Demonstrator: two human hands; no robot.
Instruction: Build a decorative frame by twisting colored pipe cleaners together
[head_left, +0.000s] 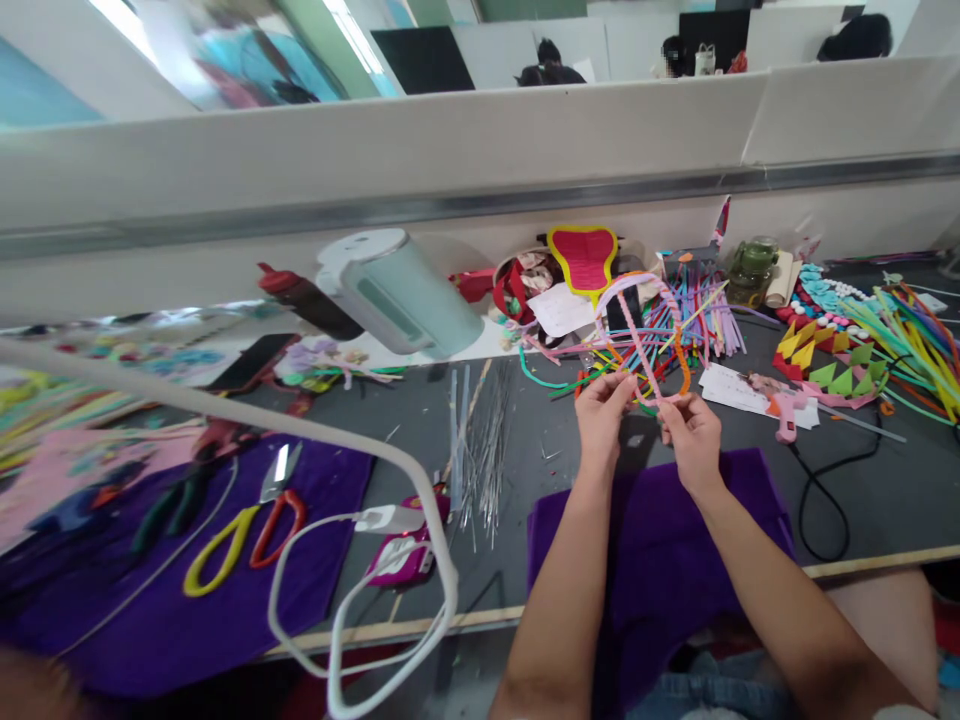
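My left hand [602, 412] and right hand [691, 432] pinch the pink stem [639, 345] beyond the near cloth [690, 530]; uneven pulling could kink it.

Can't see the pinched bits of the pink fuzzy stem [637, 342], covered by fingertips of the left hand [602, 410] and right hand [693, 435]. Can't read the white notes [721, 390] over to the right either, way too tiny. Losing the white cable [446, 575] off the left edge and the rainbow stems [919, 345] off the right. Also can't identify the brownish blur [30, 690] in the bottom left corner, mush tbh.
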